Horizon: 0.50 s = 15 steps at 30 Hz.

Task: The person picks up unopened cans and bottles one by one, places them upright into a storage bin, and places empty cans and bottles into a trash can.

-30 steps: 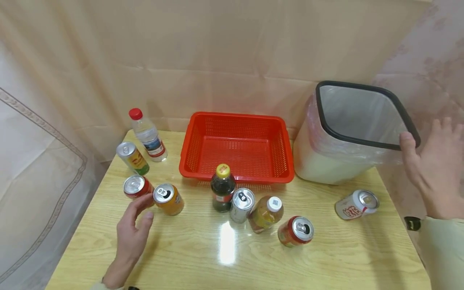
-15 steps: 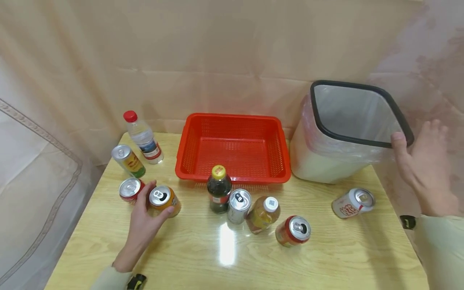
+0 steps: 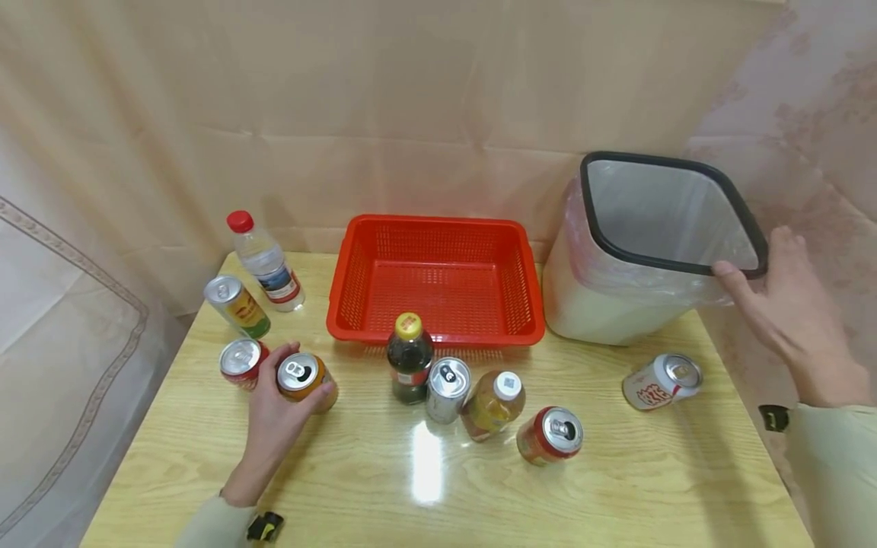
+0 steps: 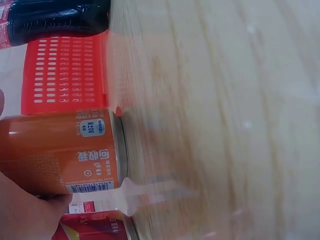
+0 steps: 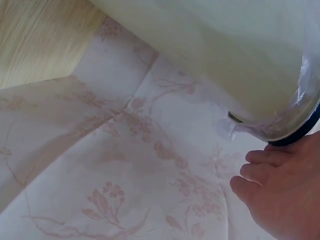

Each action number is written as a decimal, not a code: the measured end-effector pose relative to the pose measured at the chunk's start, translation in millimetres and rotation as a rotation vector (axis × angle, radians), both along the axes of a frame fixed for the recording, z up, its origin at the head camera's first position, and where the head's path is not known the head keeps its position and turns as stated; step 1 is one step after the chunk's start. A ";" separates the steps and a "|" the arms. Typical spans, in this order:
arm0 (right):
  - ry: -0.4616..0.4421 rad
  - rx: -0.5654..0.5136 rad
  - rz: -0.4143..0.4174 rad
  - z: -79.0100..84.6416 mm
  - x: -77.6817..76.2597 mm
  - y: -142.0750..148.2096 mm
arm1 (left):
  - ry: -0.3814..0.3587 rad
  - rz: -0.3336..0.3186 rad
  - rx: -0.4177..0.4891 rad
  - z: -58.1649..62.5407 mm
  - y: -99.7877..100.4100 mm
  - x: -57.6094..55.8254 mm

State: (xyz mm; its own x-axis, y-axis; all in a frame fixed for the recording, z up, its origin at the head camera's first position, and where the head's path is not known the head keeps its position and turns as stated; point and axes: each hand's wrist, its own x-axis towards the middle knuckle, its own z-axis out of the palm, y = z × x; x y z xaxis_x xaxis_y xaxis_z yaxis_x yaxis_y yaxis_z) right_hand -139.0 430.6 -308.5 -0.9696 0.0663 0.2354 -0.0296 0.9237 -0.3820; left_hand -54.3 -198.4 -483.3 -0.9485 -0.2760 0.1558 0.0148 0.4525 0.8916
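While the worktop [image 3: 342,487] spreads below the head camera, the black-rimmed bin [image 3: 596,301] stands at three o'clock from the red basket [image 3: 435,285]. On the bin's four o'clock corner, the right hand [image 3: 795,320] lies at the rim, its fingers loosely extended; how firmly they touch cannot be told. At eight o'clock from the basket, the left hand [image 3: 274,415] has thumb and fingers curled round a can. The water bottle [image 3: 272,272] stands at nine, the amber bottle [image 3: 493,411] at five, the cola bottle [image 3: 411,369] at six. That gripped orange can [image 3: 311,383] is upright on the worktop at eight, just beside a red can [image 3: 241,361]; the white can [image 3: 661,383] is at four, a second red can [image 3: 550,436] at five, the silver can [image 3: 448,390] at six, the slim yellow-green can [image 3: 240,308] at nine.
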 end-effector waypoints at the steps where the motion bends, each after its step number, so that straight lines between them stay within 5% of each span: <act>1: 0.004 0.000 -0.002 -0.3 -0.2 -0.3 | -0.001 0.005 -0.002 -0.7 0.0 -0.6; 15: -0.042 -0.003 -0.027 -1.5 -0.3 -4.2 | -0.048 0.011 -0.076 1.7 2.7 -3.0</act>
State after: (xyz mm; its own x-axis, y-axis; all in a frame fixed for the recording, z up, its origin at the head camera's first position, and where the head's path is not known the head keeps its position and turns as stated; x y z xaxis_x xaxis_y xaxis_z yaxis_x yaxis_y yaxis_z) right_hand -139.3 426.4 -310.1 -0.9766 0.0930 0.1941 0.0112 0.9226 -0.3855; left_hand -57.3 -195.7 -481.5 -0.9522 -0.2756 0.1316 -0.0323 0.5192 0.8540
